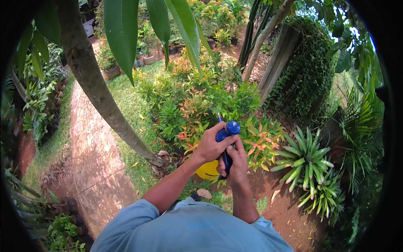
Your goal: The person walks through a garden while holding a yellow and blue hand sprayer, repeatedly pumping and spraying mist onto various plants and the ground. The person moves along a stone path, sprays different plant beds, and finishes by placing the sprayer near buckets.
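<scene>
Both hands are on a hand-pump pressure sprayer with a blue head (221,135) and a yellow tank (207,170). My left hand (210,144) wraps the upper part of the head, just below the round blue pump knob (233,127). Around the blue handle (227,161) the fingers of my right hand (238,163) are closed, close beside the left. The nozzle (219,117) points away from me, at shrubs with green and reddish leaves (195,108). My forearms and hands cover part of the tank.
A slanting tree trunk (97,91) rises at the left, with large leaves (121,37) hanging in front. Beyond it runs a stone path (94,151). On the right grow bromeliads (307,160) and a concrete post (278,60) leans. A pale stone (204,193) lies near my feet.
</scene>
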Action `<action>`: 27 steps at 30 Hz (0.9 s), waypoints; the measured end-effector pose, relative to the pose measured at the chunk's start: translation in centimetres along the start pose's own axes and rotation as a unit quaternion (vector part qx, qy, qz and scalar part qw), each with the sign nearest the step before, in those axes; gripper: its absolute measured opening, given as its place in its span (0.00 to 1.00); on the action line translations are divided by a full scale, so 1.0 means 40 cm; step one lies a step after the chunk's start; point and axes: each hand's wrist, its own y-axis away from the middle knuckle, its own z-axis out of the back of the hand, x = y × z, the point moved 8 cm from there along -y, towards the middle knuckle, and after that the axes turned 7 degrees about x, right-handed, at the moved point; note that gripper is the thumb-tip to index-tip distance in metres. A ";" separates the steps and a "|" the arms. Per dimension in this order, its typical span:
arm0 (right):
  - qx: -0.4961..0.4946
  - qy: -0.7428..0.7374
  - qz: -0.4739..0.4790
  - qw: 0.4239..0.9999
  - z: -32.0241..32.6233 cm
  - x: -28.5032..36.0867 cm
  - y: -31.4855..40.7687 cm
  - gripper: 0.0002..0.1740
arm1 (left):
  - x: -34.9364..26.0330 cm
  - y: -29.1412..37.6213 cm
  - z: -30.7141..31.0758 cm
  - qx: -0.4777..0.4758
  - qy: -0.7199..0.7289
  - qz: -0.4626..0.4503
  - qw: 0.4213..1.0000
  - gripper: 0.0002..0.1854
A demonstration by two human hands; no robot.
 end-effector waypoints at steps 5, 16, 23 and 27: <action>-0.012 0.002 -0.013 1.000 0.006 -0.014 -0.009 0.18 | 0.005 0.011 0.007 -0.030 -0.015 0.010 0.999 0.17; -0.041 -0.006 -0.023 0.999 -0.043 0.022 0.023 0.20 | -0.026 0.029 0.017 -0.031 -0.054 0.029 0.998 0.26; -0.043 0.164 0.109 0.979 -0.146 0.071 0.041 0.31 | -0.052 -0.011 0.109 -0.032 0.065 0.032 0.997 0.24; -0.058 0.158 0.111 0.979 -0.186 0.056 0.030 0.31 | -0.097 -0.009 0.141 -0.025 0.027 0.018 0.999 0.25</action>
